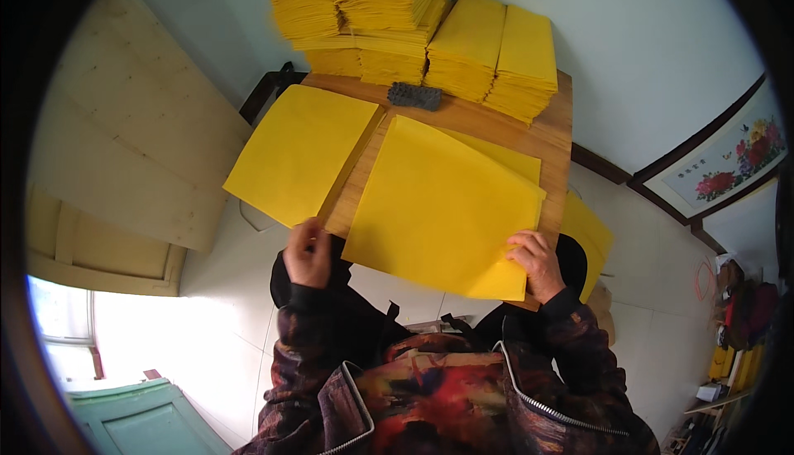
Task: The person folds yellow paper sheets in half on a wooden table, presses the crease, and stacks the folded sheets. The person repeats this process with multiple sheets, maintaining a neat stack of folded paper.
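Note:
A large yellow paper sheet [442,207] lies on the wooden table before me, over at least one more sheet whose corner shows at the upper right. My right hand [536,263] is closed on its lower right edge, fingers on top and the thumb hidden. To the left rests a stack of yellow sheets [302,149], its front corner hanging past the table edge. My left hand [308,255] is just below that corner with its fingers curled in, slightly blurred. Whatever it may hold cannot be made out, nor whether it touches the stack.
Folded bundles of yellow paper [389,8] are piled at the table's back, with more bundles [496,50] to their right. A dark grey brush-like block [415,96] sits in front of them. More yellow paper [585,240] hangs beyond my right knee. A framed flower picture [719,161] leans at right.

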Motion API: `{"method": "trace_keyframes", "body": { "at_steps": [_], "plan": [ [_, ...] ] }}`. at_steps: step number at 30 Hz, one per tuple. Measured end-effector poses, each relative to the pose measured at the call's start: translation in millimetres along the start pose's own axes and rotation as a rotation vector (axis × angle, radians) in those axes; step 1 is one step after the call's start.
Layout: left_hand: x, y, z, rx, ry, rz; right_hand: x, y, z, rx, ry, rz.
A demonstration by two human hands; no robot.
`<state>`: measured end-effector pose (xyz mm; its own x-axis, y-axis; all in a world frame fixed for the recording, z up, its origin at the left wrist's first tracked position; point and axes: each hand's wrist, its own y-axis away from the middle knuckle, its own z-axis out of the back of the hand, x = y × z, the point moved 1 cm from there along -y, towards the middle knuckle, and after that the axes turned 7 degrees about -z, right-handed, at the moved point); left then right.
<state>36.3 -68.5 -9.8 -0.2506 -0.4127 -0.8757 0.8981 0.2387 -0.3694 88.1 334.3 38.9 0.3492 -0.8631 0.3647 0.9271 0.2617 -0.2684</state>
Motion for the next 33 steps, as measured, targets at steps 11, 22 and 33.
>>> {"method": "trace_keyframes", "body": {
  "at_steps": [11,22,33],
  "plan": [
    [-26.9,-16.9,-61.6,0.373,-0.537,-0.177,-31.6,17.7,22.1,-0.043,0.008,-0.035],
    [-4.0,-57.5,-67.6,0.502,-0.159,-0.11,-86.8,-20.8,11.3,-0.175,-0.21,-0.495],
    [11.9,-130.7,-136.5,0.546,-0.039,0.215,-105.0,-60.8,-21.2,-0.136,-0.34,-0.679]
  ]
}}
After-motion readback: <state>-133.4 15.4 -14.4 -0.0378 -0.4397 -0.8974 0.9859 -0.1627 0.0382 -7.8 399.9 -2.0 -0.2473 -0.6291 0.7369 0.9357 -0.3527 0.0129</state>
